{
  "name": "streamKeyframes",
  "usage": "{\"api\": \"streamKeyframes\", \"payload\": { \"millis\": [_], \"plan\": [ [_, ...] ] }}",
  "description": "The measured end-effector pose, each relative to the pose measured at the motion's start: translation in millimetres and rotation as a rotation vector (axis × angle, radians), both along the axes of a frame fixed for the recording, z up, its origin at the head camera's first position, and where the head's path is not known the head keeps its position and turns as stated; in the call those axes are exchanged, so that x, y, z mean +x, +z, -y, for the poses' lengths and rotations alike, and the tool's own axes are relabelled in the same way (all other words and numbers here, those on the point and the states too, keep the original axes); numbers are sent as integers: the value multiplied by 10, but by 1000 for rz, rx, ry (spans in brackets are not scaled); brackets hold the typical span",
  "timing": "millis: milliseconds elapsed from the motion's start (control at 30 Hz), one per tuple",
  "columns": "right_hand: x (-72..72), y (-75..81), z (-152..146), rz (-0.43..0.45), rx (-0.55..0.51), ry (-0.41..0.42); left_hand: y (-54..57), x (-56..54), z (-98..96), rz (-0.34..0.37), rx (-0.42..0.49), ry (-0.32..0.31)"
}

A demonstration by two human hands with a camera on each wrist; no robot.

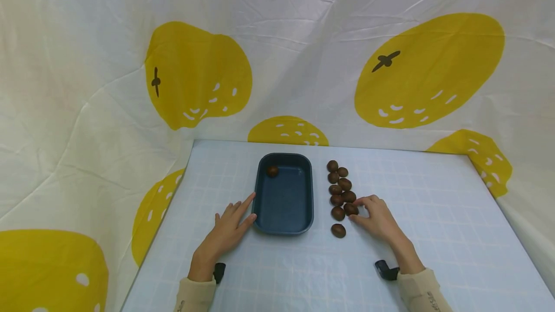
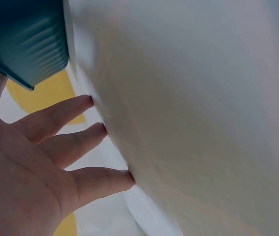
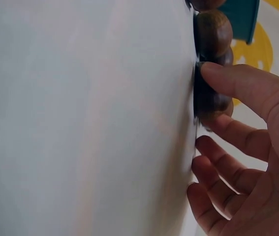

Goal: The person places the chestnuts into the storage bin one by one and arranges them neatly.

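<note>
My right hand [image 1: 376,216] pinches a dark brown, egg-shaped object [image 1: 351,209] between thumb and forefinger at the near right of a group. In the right wrist view the thumb and forefinger lie on either side of this object [image 3: 212,100], low by the tabletop. Several similar brown objects [image 1: 344,184] stand in two uneven columns beyond it. A blue rectangular tray [image 1: 283,231] lies between the hands, with one brown object [image 1: 272,171] in its far left corner. With fingers spread, my left hand [image 1: 228,229] touches the tray's left side; other fingertips rest on the table.
One brown object [image 1: 338,230] sits apart at the near end of the columns. The table [image 1: 438,215] has a pale checked cover. Behind it and at the sides hangs a white cloth [image 1: 299,61] printed with yellow fruit.
</note>
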State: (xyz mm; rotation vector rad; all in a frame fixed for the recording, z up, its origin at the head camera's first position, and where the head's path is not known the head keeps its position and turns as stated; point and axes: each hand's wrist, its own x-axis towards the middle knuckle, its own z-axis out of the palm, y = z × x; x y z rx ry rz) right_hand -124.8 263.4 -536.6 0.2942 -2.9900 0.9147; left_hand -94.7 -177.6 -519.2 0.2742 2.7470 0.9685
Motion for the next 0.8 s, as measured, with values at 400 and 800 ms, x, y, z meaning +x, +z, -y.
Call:
{"api": "streamKeyframes", "payload": {
  "millis": [400,800],
  "plan": [
    [-3,2,6,-6,-25,3,-15,7,2,-21,7,4],
    [35,111,-14,30,-110,-37,-6,3,18,5,6,-6]
  ]
}}
